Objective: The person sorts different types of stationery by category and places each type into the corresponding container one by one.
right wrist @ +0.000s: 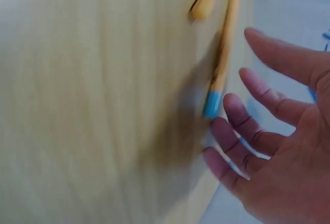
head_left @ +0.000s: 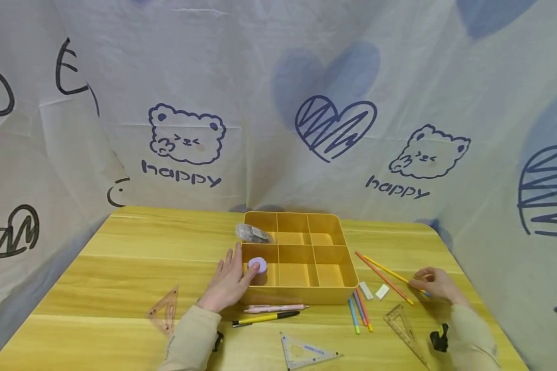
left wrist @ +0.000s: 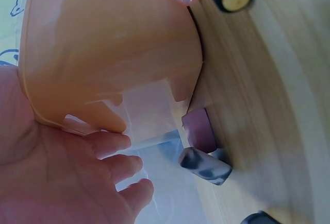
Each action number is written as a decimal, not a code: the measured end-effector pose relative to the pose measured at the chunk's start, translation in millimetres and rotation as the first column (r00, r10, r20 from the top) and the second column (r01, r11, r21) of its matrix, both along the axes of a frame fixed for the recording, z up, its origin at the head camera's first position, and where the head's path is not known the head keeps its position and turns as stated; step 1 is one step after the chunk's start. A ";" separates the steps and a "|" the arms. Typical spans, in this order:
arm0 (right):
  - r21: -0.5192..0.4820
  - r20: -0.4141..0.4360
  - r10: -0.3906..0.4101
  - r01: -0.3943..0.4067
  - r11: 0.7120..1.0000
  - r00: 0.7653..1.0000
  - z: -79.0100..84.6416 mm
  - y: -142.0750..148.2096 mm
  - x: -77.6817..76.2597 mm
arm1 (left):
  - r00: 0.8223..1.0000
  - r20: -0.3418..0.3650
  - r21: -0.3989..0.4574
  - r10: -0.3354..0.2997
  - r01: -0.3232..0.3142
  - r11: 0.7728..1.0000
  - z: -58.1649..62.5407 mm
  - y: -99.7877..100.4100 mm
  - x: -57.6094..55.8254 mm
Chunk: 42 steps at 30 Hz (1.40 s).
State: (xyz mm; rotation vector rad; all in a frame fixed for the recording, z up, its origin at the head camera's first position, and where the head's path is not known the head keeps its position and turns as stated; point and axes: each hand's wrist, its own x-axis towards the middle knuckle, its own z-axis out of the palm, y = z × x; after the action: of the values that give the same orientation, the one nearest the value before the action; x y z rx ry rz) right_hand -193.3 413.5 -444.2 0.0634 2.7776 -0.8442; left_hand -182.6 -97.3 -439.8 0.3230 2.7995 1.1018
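Observation:
My left hand (head_left: 227,283) rests at the left side of an orange-yellow divided box (head_left: 301,296), its fingers extended along the outer wall and its thumb over the front left compartment. In that compartment stands a lilac round-topped item (head_left: 257,264), with the thumb tip at its edge. A clear and grey plastic item (head_left: 252,234) leans in the back left compartment. At the right, my right hand (head_left: 438,285) hovers by the blue end of a yellow pencil (head_left: 387,269). In the right wrist view its fingers (right wrist: 258,131) are spread and slightly bent beside that pencil.
An orange pencil (head_left: 382,276) lies beside the yellow one. Two white erasers (head_left: 365,290) and several pencils (head_left: 355,316) sit near the box's front right corner. A pink pen (head_left: 274,309), a yellow-black pen (head_left: 266,318) and clear set squares (head_left: 306,353) lie in front.

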 end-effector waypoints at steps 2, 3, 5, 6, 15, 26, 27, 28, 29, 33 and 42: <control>-0.005 0.033 0.002 -0.001 1.000 0.999 -2.1 4.4 -0.6 | 1.000 -0.001 0.003 0.002 -0.002 1.000 0.1 -0.4 -0.4; -0.015 0.048 -0.001 0.001 1.000 0.999 -3.3 5.8 -0.8 | 1.000 -0.004 0.005 0.003 -0.003 1.000 0.2 -0.7 -0.6; -0.032 0.055 -0.005 0.006 0.999 0.998 -6.0 7.2 -0.8 | 1.000 -0.004 0.008 0.002 -0.002 1.000 0.8 -1.0 -1.2; -0.042 0.052 -0.010 0.012 0.999 0.999 -7.3 7.4 -0.8 | 1.000 -0.004 0.009 0.001 -0.001 1.000 1.5 -1.1 -1.3; 0.033 -0.019 -0.047 0.048 0.998 0.999 -13.8 3.9 1.9 | 1.000 0.003 0.016 -0.006 0.006 1.000 2.0 -1.5 -0.8; 0.061 -0.056 -0.018 0.021 0.998 0.998 -13.5 2.0 4.9 | 1.000 0.008 0.016 -0.006 0.006 1.000 2.7 -1.7 0.0; 0.064 -0.060 -0.013 0.017 0.998 0.998 -14.0 2.7 5.3 | 1.000 0.003 0.018 -0.007 0.007 1.000 3.1 -1.6 0.1; 0.063 -0.062 -0.013 0.017 0.998 0.998 -14.5 3.1 5.5 | 1.000 0.003 0.015 -0.006 0.006 1.000 3.4 -1.5 0.3; 0.062 -0.062 -0.010 0.014 0.998 0.998 -15.1 3.5 5.8 | 1.000 0.001 0.013 -0.005 0.005 1.000 3.4 -1.3 0.4; 0.073 -0.074 -0.004 0.009 0.997 0.997 -16.3 5.0 6.1 | 1.000 -0.006 0.008 -0.004 0.004 1.000 3.4 -0.7 0.7; 0.025 -0.163 -0.102 0.108 0.994 0.981 -15.3 3.7 10.3 | 1.000 -0.009 0.005 0.001 -0.001 1.000 3.6 -0.3 1.0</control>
State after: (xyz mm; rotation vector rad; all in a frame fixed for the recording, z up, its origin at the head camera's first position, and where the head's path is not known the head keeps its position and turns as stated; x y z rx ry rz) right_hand -183.0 417.2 -459.5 0.1557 2.9635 -0.8629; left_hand -181.6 -97.6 -436.2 0.3280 2.8058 1.1107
